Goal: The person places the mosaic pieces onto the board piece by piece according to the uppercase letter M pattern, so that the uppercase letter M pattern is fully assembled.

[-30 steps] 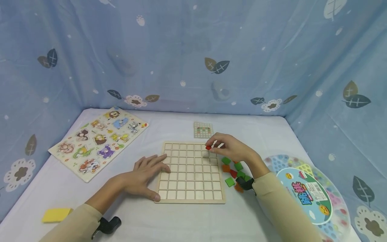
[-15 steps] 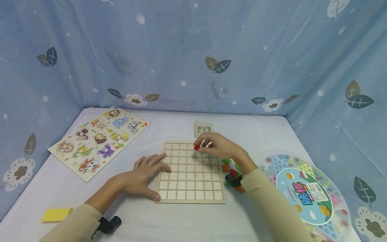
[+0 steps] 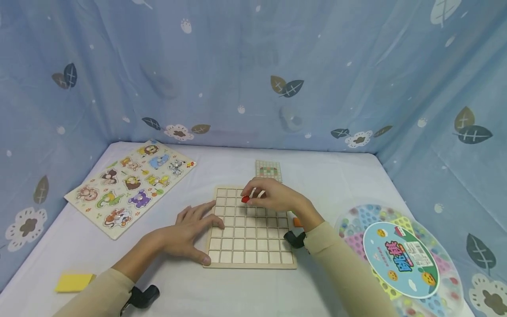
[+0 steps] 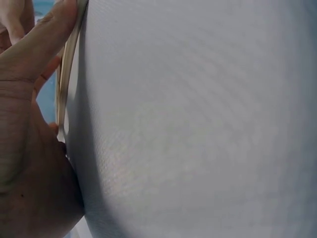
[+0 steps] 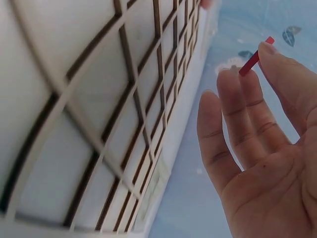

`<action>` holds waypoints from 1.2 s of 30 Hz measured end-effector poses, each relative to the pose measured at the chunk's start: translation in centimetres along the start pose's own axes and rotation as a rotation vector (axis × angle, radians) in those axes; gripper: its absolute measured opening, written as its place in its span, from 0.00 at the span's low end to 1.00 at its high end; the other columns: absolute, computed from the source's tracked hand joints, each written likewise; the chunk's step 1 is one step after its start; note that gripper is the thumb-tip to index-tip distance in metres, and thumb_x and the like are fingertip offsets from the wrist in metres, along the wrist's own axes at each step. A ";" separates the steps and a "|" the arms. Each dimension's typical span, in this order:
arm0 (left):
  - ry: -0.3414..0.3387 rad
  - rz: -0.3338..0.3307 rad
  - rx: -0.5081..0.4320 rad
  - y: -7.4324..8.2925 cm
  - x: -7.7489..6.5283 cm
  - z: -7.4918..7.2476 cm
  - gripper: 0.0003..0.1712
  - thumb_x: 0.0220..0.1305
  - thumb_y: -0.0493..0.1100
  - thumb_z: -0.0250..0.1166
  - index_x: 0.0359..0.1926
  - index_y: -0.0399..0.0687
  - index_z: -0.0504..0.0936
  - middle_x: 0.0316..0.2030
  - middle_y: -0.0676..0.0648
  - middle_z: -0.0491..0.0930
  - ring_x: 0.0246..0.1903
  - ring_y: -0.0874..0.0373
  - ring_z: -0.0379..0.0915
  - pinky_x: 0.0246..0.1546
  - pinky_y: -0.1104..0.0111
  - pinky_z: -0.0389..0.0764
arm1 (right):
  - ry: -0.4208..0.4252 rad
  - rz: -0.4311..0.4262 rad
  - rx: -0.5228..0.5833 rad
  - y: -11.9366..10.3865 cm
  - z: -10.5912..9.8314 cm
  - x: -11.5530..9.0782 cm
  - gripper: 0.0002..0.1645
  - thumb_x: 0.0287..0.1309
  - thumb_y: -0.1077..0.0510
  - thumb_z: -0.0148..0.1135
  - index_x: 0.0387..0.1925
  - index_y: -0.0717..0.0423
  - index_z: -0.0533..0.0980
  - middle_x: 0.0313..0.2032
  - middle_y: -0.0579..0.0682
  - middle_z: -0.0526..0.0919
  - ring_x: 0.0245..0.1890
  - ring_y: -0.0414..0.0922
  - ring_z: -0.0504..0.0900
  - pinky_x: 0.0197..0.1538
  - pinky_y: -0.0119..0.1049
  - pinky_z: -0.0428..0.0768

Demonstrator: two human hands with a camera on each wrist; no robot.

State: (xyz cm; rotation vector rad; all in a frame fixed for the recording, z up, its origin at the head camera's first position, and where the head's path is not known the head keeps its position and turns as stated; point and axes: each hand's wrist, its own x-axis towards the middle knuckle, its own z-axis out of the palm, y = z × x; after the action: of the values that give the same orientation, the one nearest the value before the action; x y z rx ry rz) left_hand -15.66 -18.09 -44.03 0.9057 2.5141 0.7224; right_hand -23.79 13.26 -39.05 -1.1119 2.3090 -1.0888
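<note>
A thin red tile [image 3: 245,199] is pinched between the thumb and fingertips of my right hand [image 3: 273,197], over the upper part of a wooden grid board [image 3: 250,266]. The right wrist view shows the tile [image 5: 256,57] edge-on, held up off the board's grid [image 5: 104,148]. My left hand [image 3: 186,237] rests at the board's left side with fingers spread, two fingertips on the frame and cells, the thumb at the lower left corner. In the left wrist view the thumb [image 4: 47,42] lies along the board's edge [image 4: 67,74].
A small pattern card [image 3: 268,168] lies behind the board. An orange tile [image 3: 297,222] shows beside my right wrist, other tiles hidden by the arm. To the right is a round clear box [image 3: 400,259], to the left an animal puzzle board [image 3: 130,185] and a yellow block [image 3: 74,282].
My right hand has carried the red tile leftward across the board's upper rows, from its right side toward the middle. The right arm now covers most of the loose tiles. My left hand stays put.
</note>
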 end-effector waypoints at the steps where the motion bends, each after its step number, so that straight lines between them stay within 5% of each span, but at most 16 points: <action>1: -0.001 -0.001 -0.003 0.0 -0.1 0.1 0.46 0.42 0.77 0.75 0.62 0.77 0.67 0.82 0.39 0.36 0.78 0.28 0.30 0.69 0.27 0.35 | -0.005 -0.003 0.001 -0.1 0.2 0.2 0.15 0.68 0.59 0.66 0.55 0.55 0.79 0.52 0.46 0.82 0.49 0.46 0.82 0.52 0.38 0.85; 19: -0.016 -0.011 0.004 -0.1 0.3 -0.8 0.48 0.38 0.76 0.77 0.61 0.77 0.68 0.82 0.42 0.34 0.78 0.31 0.32 0.71 0.28 0.35 | -0.069 -0.028 -0.096 -0.6 1.7 2.8 0.15 0.69 0.61 0.64 0.56 0.58 0.79 0.54 0.51 0.82 0.50 0.48 0.84 0.52 0.33 0.83; 36: -0.019 -0.019 -0.005 -0.5 -0.2 -0.2 0.47 0.39 0.78 0.75 0.61 0.78 0.68 0.83 0.44 0.33 0.78 0.30 0.29 0.69 0.27 0.37 | -0.117 0.050 -0.153 -0.7 3.5 4.3 0.13 0.68 0.59 0.66 0.53 0.51 0.81 0.51 0.44 0.83 0.49 0.42 0.84 0.53 0.35 0.82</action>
State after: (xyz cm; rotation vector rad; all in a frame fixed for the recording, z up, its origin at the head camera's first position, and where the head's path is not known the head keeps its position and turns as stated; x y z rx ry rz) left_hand -15.84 -18.57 -44.14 0.8811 2.5003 0.7104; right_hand -24.12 7.92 -40.70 -1.1351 2.3457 -0.8179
